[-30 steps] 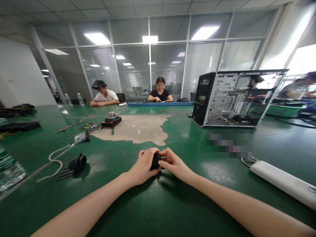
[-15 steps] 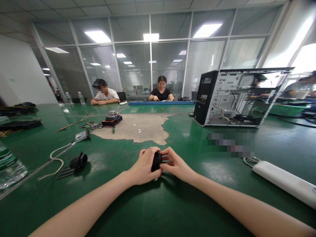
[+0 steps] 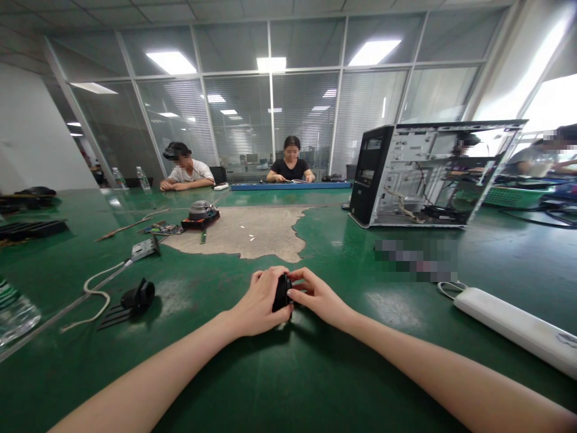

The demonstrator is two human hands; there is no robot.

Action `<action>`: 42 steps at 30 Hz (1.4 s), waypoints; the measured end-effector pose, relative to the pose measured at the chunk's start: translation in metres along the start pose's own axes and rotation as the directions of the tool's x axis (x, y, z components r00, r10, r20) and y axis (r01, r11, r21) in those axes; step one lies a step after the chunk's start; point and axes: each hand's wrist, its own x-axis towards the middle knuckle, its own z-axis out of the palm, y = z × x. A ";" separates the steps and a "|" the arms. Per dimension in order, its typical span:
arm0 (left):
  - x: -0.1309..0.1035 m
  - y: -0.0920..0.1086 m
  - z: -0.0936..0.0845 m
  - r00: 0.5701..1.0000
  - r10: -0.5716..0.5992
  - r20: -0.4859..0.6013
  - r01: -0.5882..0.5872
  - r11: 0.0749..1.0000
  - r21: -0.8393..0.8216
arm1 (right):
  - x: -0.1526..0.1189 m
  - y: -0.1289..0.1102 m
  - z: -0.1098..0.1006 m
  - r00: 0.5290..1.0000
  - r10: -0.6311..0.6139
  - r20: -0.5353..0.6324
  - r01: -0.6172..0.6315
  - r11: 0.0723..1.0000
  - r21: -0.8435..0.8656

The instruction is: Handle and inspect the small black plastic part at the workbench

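Between my hands, low over the green table, is a small black part (image 3: 282, 293) with a flat dark face; its exact kind is unclear. My left hand (image 3: 260, 300) wraps round it from the left, thumb along the near side and fingers over the top. From the right, my right hand (image 3: 315, 297) pinches its edge with curled fingertips and thumb. Much of the part is hidden by the fingers. To the left lies a black plastic piece (image 3: 139, 296) with a round ring and long prongs, near a metal bracket (image 3: 145, 247) with a pale cable (image 3: 97, 293).
An open computer case (image 3: 376, 174) stands at the right rear, a white power strip (image 3: 514, 328) nearer. A bare patch (image 3: 252, 231) marks the green table (image 3: 342, 385). A red-and-black device (image 3: 199, 216) sits there. A water bottle (image 3: 15, 313) is at left. Two people sit opposite.
The whole view has shifted slightly. My right thumb and fingers have moved a little on the black part's edge; my left hand keeps its hold.
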 end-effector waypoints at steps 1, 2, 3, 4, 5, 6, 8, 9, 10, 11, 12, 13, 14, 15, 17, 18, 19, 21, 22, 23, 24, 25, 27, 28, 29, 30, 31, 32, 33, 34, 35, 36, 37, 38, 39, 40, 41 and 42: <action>0.000 0.000 0.000 1.000 0.001 -0.004 -0.001 1.000 0.002 | 0.000 -0.001 0.000 1.000 -0.006 0.011 0.006 1.000 0.013; 0.000 0.000 0.000 1.000 0.001 -0.008 -0.001 1.000 0.003 | -0.001 -0.002 0.000 1.000 -0.015 0.020 0.015 1.000 0.025; 0.000 0.000 0.000 1.000 0.001 -0.010 -0.001 1.000 0.004 | -0.002 -0.003 0.000 0.999 -0.024 0.023 0.023 0.999 0.035; -0.001 0.000 0.000 1.000 0.001 -0.010 -0.001 1.000 0.004 | -0.002 -0.003 0.000 0.999 -0.032 0.020 0.031 0.999 0.039; -0.001 0.000 0.000 1.000 0.000 -0.009 0.000 1.000 0.005 | -0.002 -0.003 0.000 0.999 -0.036 0.014 0.036 0.999 0.039; -0.001 0.001 -0.001 1.000 0.001 -0.007 -0.001 1.000 0.006 | -0.002 -0.003 0.000 0.999 -0.040 0.005 0.039 0.999 0.036; -0.001 0.001 -0.001 1.000 0.000 -0.006 0.000 1.000 0.005 | -0.002 -0.003 0.001 0.999 -0.047 -0.009 0.047 0.998 0.032; 0.000 0.001 -0.001 1.000 -0.002 -0.007 0.002 1.000 0.005 | -0.002 -0.002 0.001 0.999 -0.050 -0.015 0.050 0.998 0.031; 0.000 0.002 -0.001 1.000 -0.006 -0.008 0.006 1.000 0.005 | -0.002 -0.002 0.001 0.999 -0.050 -0.019 0.050 0.998 0.030; 0.000 0.002 -0.002 1.000 -0.010 -0.009 0.010 1.000 0.004 | -0.001 -0.001 0.002 0.999 -0.046 -0.023 0.047 0.999 0.028; 0.000 0.002 -0.002 1.000 -0.013 -0.007 0.013 1.000 0.005 | -0.001 0.000 0.002 0.999 -0.037 -0.028 0.038 0.999 0.025; 0.000 0.002 -0.002 1.000 -0.015 -0.007 0.015 1.000 0.005 | -0.001 0.000 0.002 0.999 -0.023 -0.032 0.024 1.000 0.020; 0.000 0.002 -0.002 1.000 -0.015 -0.007 0.015 1.000 0.006 | 0.000 0.001 0.002 0.999 -0.009 -0.035 0.009 1.000 0.014; 0.000 0.002 -0.001 1.000 -0.014 -0.008 0.014 1.000 0.007 | 0.000 0.001 0.002 0.999 0.003 -0.035 -0.002 1.000 0.010; 0.000 0.002 -0.001 1.000 -0.011 -0.010 0.011 1.000 0.008 | 0.000 0.001 0.001 1.000 0.009 -0.022 -0.009 1.000 0.006; -0.001 0.001 -0.001 1.000 -0.009 -0.011 0.009 1.000 0.009 | 0.000 0.001 0.001 1.000 0.004 -0.011 -0.004 1.000 0.011; -0.001 0.001 -0.001 1.000 -0.007 -0.014 0.007 1.000 0.009 | -0.001 0.001 0.001 1.000 -0.005 0.002 0.005 1.000 0.023; -0.001 0.001 -0.001 1.000 -0.005 -0.022 0.005 1.000 0.008 | -0.001 0.000 0.001 1.000 -0.023 0.020 0.022 0.998 0.051; -0.002 0.001 -0.001 1.000 -0.005 -0.025 0.005 1.000 0.007 | -0.001 0.000 0.001 0.999 -0.031 0.020 0.029 0.998 0.060; -0.002 0.001 -0.001 1.000 -0.006 -0.026 0.006 1.000 0.006 | -0.001 0.000 0.001 0.999 -0.035 0.014 0.034 0.997 0.063; -0.002 0.001 -0.001 1.000 -0.007 -0.027 0.007 1.000 0.004 | -0.001 0.000 0.002 0.999 -0.038 0.006 0.037 0.997 0.061; -0.002 0.001 -0.001 1.000 -0.008 -0.026 0.008 1.000 0.003 | -0.001 0.000 0.002 0.999 -0.039 -0.003 0.039 0.998 0.056; -0.002 0.001 -0.001 1.000 -0.010 -0.025 0.010 1.000 -0.001 | 0.000 0.000 0.003 0.999 -0.037 -0.015 0.038 0.998 0.046; -0.002 0.001 -0.001 1.000 -0.011 -0.025 0.011 1.000 -0.003 | 0.000 0.000 0.003 0.999 -0.036 -0.017 0.037 0.998 0.043; -0.002 0.001 -0.001 1.000 -0.012 -0.025 0.012 1.000 -0.005 | 0.000 0.001 0.003 0.999 -0.035 -0.021 0.036 0.999 0.039; -0.002 0.001 -0.001 1.000 -0.013 -0.024 0.013 1.000 -0.006 | 0.000 0.001 0.003 0.999 -0.034 -0.025 0.035 0.999 0.034; -0.002 0.001 -0.001 1.000 -0.013 -0.022 0.013 1.000 -0.007 | 0.000 0.002 0.003 0.999 -0.031 -0.027 0.031 0.999 0.028; -0.002 0.001 -0.001 1.000 -0.013 -0.020 0.013 1.000 -0.006 | 0.000 0.002 0.003 0.999 -0.026 -0.028 0.026 0.999 0.023; -0.002 0.001 -0.001 1.000 -0.013 -0.018 0.013 1.000 -0.005 | 0.000 0.003 0.003 0.999 -0.021 -0.028 0.021 1.000 0.017; -0.002 0.001 -0.001 1.000 -0.012 -0.016 0.012 1.000 -0.005 | -0.001 0.003 0.003 1.000 -0.017 -0.025 0.017 1.000 0.011; -0.002 0.001 -0.001 1.000 -0.011 -0.015 0.011 1.000 -0.004 | -0.001 0.003 0.003 1.000 -0.015 -0.018 0.015 1.000 0.008; -0.002 0.001 -0.001 1.000 -0.011 -0.013 0.011 1.000 -0.003 | -0.001 0.002 0.002 1.000 -0.015 -0.009 0.015 1.000 0.006; -0.002 0.001 -0.001 1.000 -0.011 -0.013 0.011 1.000 -0.003 | -0.001 0.002 0.002 1.000 -0.019 0.000 0.019 1.000 0.008; -0.002 0.001 -0.002 1.000 -0.011 -0.013 0.011 1.000 -0.003 | -0.001 0.001 0.002 1.000 -0.024 0.009 0.024 1.000 0.011; -0.002 0.001 -0.002 1.000 -0.011 -0.013 0.011 1.000 -0.002 | -0.001 0.000 0.002 0.999 -0.029 0.017 0.029 0.999 0.018; -0.002 0.002 -0.002 1.000 -0.010 -0.014 0.010 1.000 -0.002 | -0.001 -0.001 0.002 0.999 -0.034 0.020 0.033 0.999 0.027; -0.002 0.002 -0.002 1.000 -0.010 -0.015 0.010 1.000 -0.001 | -0.001 -0.002 0.002 0.999 -0.038 0.017 0.038 0.999 0.033; -0.001 0.002 -0.002 1.000 -0.008 -0.015 0.008 1.000 0.001 | -0.002 -0.002 0.002 0.999 -0.043 0.008 0.043 0.998 0.037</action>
